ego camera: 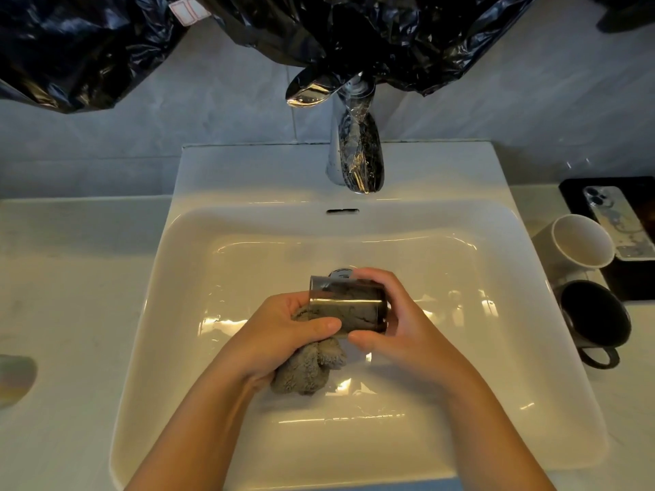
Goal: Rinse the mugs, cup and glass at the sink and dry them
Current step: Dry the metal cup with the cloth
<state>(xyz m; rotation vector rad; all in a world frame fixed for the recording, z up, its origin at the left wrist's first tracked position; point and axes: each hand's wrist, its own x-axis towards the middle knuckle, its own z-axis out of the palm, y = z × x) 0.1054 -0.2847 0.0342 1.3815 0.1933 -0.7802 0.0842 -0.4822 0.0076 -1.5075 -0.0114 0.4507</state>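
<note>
Drying over the basin: my left hand [283, 324] grips a grey cloth [308, 370], thumb pressed against the glass [349, 303]. My right hand [390, 313] curls round its base end and holds it on its side above the drain. If the glass is slick, twisting it against the cloth could slip it onto the hard sink [248, 171]. Farther right, a white mug [581, 242] and a dark mug [595, 313] stand just beside the rim, near a phone [616, 225]; a stray elbow could knock them. No stream shows at the tap [358, 154].
</note>
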